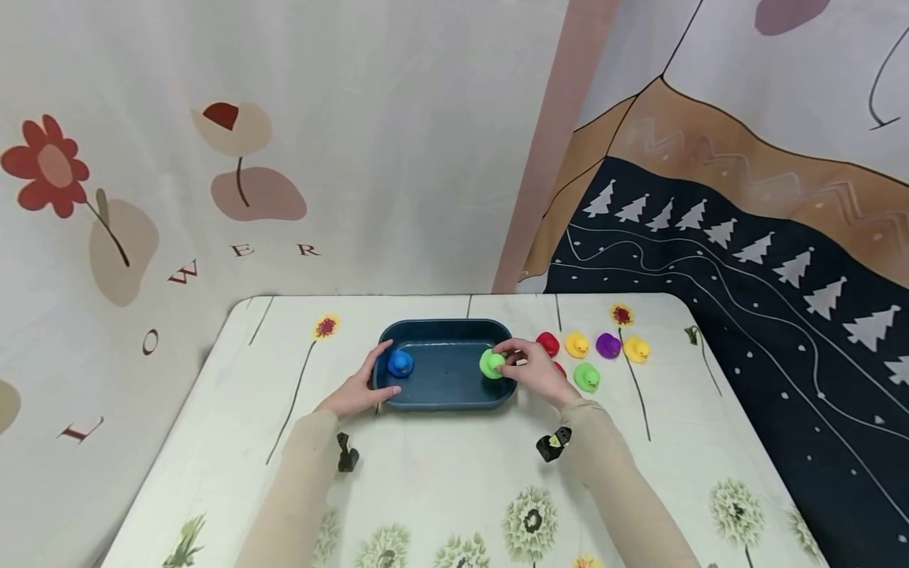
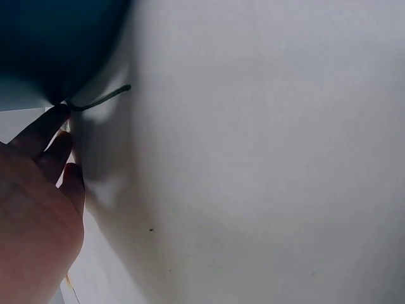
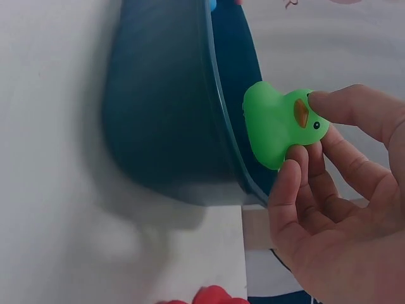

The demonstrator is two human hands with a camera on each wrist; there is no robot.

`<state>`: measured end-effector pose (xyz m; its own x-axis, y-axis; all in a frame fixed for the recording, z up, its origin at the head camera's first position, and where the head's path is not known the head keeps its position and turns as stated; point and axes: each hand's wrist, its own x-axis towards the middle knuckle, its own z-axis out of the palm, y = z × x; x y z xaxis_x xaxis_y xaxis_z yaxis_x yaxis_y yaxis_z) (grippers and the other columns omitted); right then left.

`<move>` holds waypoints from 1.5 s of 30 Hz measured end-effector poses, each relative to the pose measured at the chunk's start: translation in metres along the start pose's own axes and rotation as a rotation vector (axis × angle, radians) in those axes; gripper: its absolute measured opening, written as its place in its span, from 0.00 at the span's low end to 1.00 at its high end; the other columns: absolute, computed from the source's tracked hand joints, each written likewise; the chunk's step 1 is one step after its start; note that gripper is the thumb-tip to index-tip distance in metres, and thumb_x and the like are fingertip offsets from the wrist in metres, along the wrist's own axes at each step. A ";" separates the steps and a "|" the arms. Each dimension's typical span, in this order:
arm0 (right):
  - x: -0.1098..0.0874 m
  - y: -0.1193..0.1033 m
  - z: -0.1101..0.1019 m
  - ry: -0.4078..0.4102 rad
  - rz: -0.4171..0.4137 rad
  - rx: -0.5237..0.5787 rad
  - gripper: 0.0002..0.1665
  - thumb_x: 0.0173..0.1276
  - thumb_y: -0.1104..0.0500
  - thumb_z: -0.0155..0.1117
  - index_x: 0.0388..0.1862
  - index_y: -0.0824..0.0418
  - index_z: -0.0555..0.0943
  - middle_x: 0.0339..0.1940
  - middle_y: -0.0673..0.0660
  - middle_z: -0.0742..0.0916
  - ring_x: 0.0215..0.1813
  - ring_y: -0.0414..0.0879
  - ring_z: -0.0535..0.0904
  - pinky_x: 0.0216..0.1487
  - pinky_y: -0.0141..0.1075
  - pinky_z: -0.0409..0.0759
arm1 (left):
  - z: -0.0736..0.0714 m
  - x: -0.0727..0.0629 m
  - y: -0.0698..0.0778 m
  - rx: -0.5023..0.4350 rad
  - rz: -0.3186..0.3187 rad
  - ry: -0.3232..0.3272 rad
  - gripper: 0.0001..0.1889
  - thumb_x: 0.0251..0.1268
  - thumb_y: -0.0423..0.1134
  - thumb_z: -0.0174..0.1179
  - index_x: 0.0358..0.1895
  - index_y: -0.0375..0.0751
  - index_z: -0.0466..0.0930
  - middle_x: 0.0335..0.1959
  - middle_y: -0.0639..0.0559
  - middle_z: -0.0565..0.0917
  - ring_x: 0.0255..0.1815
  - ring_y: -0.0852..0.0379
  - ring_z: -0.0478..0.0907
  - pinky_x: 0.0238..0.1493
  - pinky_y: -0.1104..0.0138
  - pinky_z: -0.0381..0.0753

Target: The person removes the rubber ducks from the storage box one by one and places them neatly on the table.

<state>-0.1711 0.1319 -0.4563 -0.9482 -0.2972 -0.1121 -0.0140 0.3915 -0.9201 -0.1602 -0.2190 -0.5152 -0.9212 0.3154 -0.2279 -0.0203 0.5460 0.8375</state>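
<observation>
My right hand (image 1: 536,369) pinches a green rubber duck (image 1: 489,364) by its head, between thumb and fingers. In the right wrist view the duck (image 3: 269,123) overlaps the rim of a dark blue tray (image 3: 171,114), its orange beak showing. My left hand (image 1: 360,390) holds the left end of the tray (image 1: 443,402), thumb over the front corner and fingers along the end. The left wrist view has the fingers of that hand (image 2: 38,209) close against the tray (image 2: 57,44). Inside the tray, at its left, sits a blue rubber duck (image 1: 401,363).
Right of the tray lie more rubber ducks: a red one (image 1: 548,343), two yellow ones (image 1: 576,345) (image 1: 637,349), a purple one (image 1: 607,345) and a green one (image 1: 586,377). Another red duck (image 1: 560,369) is partly behind my right hand. A flowered cloth (image 1: 454,473) covers the table.
</observation>
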 end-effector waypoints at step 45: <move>-0.044 0.038 -0.084 0.096 0.047 -0.070 0.20 0.65 0.67 0.64 0.56 0.68 0.78 0.54 0.64 0.79 0.48 0.56 0.75 0.43 0.38 0.77 | -0.002 0.003 -0.003 0.016 -0.018 -0.010 0.45 0.65 0.50 0.64 0.77 0.66 0.41 0.78 0.39 0.41 0.73 0.30 0.46 0.64 0.34 0.49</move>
<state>-0.1560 0.2327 -0.4546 -0.9743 -0.1940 -0.1146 0.0119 0.4637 -0.8859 -0.1636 -0.2207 -0.5175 -0.9168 0.3130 -0.2480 -0.0305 0.5642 0.8251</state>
